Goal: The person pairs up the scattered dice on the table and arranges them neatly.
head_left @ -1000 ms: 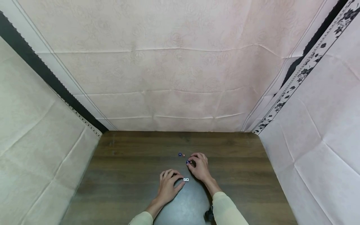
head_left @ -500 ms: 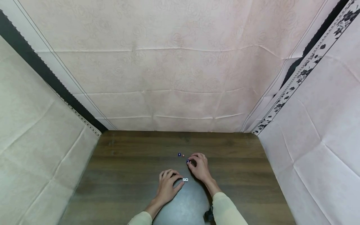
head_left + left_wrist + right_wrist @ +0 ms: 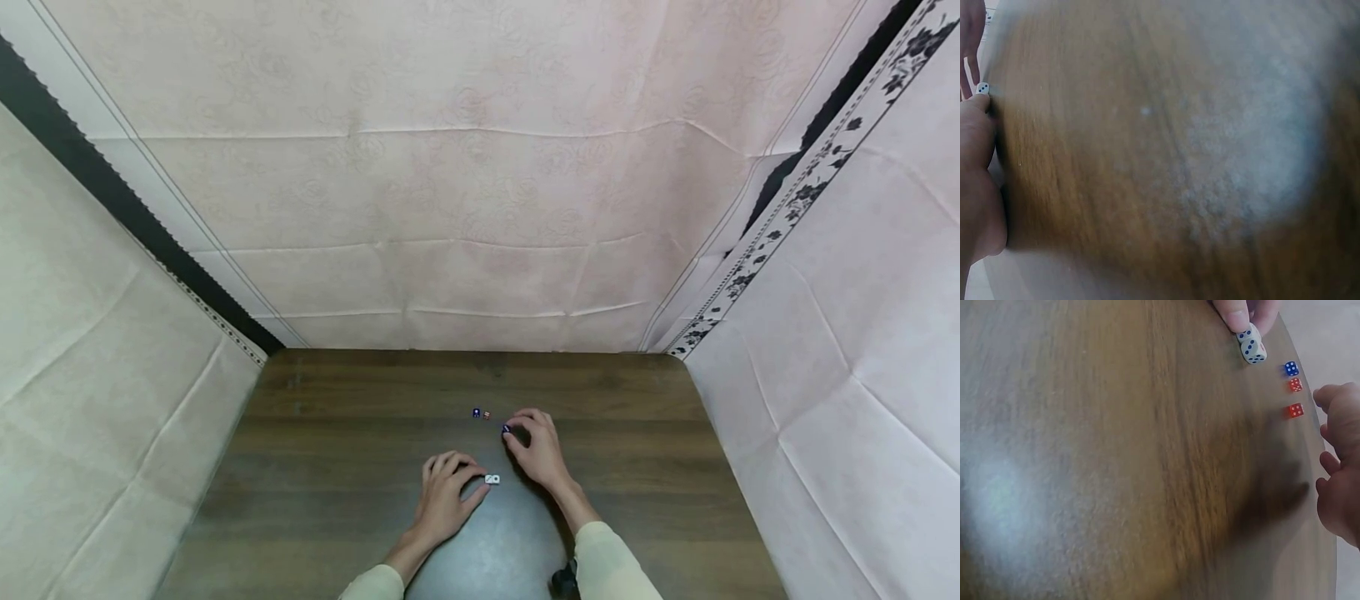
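Note:
In the head view my left hand [image 3: 442,500] pinches one of two small white dice [image 3: 492,479] between thumb and index finger. The right wrist view shows these dice touching, with blue pips. My right hand [image 3: 542,450] holds a blue die [image 3: 506,428] at its thumb and index fingertips; in the right wrist view that die is hidden behind the fingers. Farther back on the table lie another blue die [image 3: 476,412] and a red die [image 3: 487,414], side by side. A second red die [image 3: 1296,410] shows close to my right hand in the right wrist view.
The brown wooden table [image 3: 337,450] has a pale glare patch between the arms. Light cloths hang behind it [image 3: 480,200] and at both sides. A dark object [image 3: 564,579] sits beside the right sleeve.
My right hand has shifted slightly right with the blue die; the red die seen beside that die earlier no longer shows in the head view. The left hand stays on the white dice.

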`<state>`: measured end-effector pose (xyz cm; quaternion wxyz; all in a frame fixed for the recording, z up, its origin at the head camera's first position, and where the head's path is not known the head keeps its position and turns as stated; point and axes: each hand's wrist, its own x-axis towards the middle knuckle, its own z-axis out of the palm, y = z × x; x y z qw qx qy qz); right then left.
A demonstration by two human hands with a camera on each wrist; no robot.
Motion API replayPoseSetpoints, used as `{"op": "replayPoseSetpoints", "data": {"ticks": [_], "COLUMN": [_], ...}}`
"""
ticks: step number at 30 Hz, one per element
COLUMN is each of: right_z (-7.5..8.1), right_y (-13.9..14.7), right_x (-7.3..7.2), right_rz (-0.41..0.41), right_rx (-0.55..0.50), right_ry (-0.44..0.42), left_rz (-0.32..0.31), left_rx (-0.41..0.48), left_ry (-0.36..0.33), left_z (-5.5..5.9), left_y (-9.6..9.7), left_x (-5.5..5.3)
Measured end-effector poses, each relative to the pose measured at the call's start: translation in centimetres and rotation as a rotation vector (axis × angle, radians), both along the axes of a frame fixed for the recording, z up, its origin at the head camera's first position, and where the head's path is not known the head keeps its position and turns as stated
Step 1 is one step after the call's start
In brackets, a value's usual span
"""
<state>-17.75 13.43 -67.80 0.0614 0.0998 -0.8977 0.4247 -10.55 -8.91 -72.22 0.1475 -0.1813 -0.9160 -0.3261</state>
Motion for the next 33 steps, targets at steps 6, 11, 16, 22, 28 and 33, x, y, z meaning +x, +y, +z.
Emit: {"op": "replayPoseSetpoints", "data": {"ticks": [6,11,16,22,28,33], "right_z": [-0.1,0.0,0.1,0.0,0.1,-0.2], "right_y": [0.3,0.4,0.6,0.7,0.5,0.2], "right_x": [0.6,1.1,1.8,2.6,3.2,3.4], "right_rz": [0.010,0.023,0.043,0.087,0.137,0.164], "right_rx": [0.013,0.010,0.017,0.032,0.028,0.040], "right_ry": [0.034,0.062,0.111,0.149,0.099,0.101], "left_rz": [0.004,0.009,-0.013,-0.031,-0.028,-0.022], "left_rx": [0.010,0.004,0.016,0.011,0.016,0.013], "left_ry": [0.013,0.040,-0.003,-0.045,-0.045,-0.016], "left_z": [0.2,0.5,0.6,0.6,0.5,0.4], "left_y": [0.0,0.0,-0.1,-0.2,-0.2,-0.2], "left_x": [0.2,0.2,0.3,0.3,0.2,0.2]}}
